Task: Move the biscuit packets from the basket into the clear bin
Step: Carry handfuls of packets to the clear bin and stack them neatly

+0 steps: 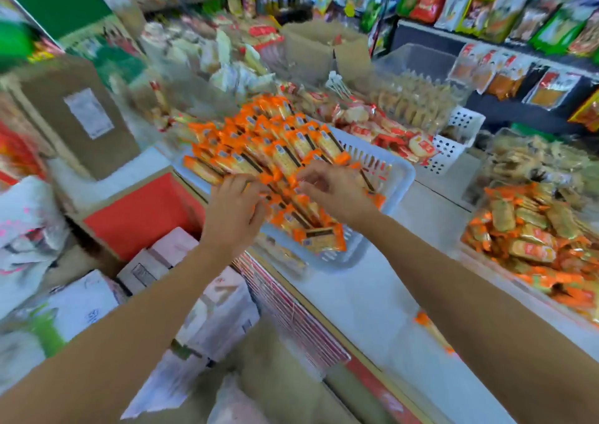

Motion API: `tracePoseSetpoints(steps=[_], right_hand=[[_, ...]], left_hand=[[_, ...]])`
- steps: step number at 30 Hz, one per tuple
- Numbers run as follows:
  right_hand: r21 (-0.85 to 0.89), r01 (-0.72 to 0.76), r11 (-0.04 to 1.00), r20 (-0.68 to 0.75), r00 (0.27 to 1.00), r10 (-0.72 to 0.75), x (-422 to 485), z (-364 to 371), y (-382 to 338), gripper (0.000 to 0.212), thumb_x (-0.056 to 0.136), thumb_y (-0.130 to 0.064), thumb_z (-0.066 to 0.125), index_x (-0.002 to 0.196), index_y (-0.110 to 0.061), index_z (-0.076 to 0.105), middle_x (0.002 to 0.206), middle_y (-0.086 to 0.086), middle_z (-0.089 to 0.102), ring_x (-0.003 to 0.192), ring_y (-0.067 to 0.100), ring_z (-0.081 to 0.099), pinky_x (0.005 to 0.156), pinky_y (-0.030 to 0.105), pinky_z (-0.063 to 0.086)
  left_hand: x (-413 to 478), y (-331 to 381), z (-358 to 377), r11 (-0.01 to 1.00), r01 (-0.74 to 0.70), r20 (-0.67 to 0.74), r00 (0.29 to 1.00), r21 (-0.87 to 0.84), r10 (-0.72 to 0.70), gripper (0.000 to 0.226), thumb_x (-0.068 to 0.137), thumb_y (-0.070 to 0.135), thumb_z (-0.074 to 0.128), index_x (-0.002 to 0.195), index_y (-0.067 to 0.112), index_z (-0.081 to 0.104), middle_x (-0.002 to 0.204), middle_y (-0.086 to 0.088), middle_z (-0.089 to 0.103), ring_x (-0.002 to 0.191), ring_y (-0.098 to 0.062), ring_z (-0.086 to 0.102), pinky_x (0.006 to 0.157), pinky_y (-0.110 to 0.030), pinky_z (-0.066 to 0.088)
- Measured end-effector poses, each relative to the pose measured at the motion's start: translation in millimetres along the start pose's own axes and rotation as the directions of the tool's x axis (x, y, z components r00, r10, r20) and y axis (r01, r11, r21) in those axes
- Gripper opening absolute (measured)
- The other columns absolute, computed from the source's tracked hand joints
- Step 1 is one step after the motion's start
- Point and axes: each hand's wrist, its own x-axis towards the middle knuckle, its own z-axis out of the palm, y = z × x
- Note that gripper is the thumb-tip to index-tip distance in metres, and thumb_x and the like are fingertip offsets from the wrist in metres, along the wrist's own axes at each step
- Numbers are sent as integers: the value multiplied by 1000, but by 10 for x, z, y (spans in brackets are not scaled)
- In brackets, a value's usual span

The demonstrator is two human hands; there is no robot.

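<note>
A white slotted basket (pixel 393 177) sits on the counter, heaped with orange biscuit packets (pixel 275 141) laid in rows. My left hand (pixel 235 211) rests on the near rows with its fingers curled around several packets. My right hand (pixel 334 190) is beside it, fingers bent and pinching packets in the middle of the pile. At the right edge stands a clear bin (pixel 486 261) holding a loose pile of the same orange packets (pixel 531 239). The picture is blurred by motion.
Cardboard boxes (pixel 81 122) and a red-lined carton (pixel 142 216) stand at left. A second white basket (pixel 453 141) of red-and-white snacks lies behind. Clear tubs of biscuits (pixel 418 99) and shelves of hanging bags (pixel 502 8) fill the back right. One orange packet (pixel 428 326) lies on the white counter.
</note>
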Motion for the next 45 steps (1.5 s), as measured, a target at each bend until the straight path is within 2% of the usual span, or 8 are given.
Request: tracePoseSetpoints(steps=[8,17,22,28,30,35,39,45], right_hand=[[-169,-85,982,26,996,91,1011,924,-205,25,92,-21,63,114,-10,61,101,6,63,85,18,59,78,37,50],[-382,-196,903,-10,978,209,1461,1413,-57,59,81,-39,73,133,-28,48,126,7,48,109,23,52,82,42,53],[-218,-220,951,7,974,227,1517,1169,-198,57,82,-36,72,134,-27,50,115,-1,46,79,18,55,69,28,47],[320,-215,922,-102,960,260,1495,698,-366,41,84,-13,71,121,-18,55,117,-1,57,98,16,63,84,35,56],[450,-214,867,-89,956,281,1458,587,-393,39,87,-4,68,121,-14,53,117,12,58,103,25,62,84,42,57],[479,-238,845,-29,958,286,1355,565,-338,40,85,-3,70,120,-12,52,130,7,51,112,24,60,90,43,55],[401,-290,869,31,952,304,1387,617,-347,40,84,-18,74,120,-17,55,131,-4,52,112,13,59,90,28,54],[-89,-308,947,-188,939,288,1663,709,-76,21,89,-28,67,108,-21,60,102,-5,61,87,11,60,68,23,48]], left_hand=[[174,-1447,-52,994,66,275,958,89,-88,61,96,41,20,143,9,42,153,-15,32,143,-33,26,115,-52,22],[283,-1887,76,997,-77,240,967,-24,80,52,97,39,29,135,11,50,146,-8,41,133,-28,36,110,-47,32],[450,-1928,120,986,-74,95,992,-151,89,40,93,35,38,116,12,61,123,-6,54,118,-27,45,101,-41,35],[804,-1761,36,939,14,88,996,-343,18,55,87,55,44,125,17,57,115,3,58,113,-18,43,99,-35,33],[893,-1676,2,856,113,164,986,-504,-33,66,84,61,47,134,18,51,116,8,58,110,-15,48,93,-34,39],[1090,-1618,-80,244,456,408,885,-856,-224,47,87,38,65,129,21,53,104,-17,64,90,-27,65,87,-52,51],[1134,-1628,-140,149,479,426,859,-865,-284,36,93,3,57,128,10,53,102,-27,60,84,-25,68,74,-34,59],[1116,-1921,-252,113,514,400,771,-851,-494,32,90,4,61,121,13,55,107,-30,61,91,-35,68,68,-30,60]])
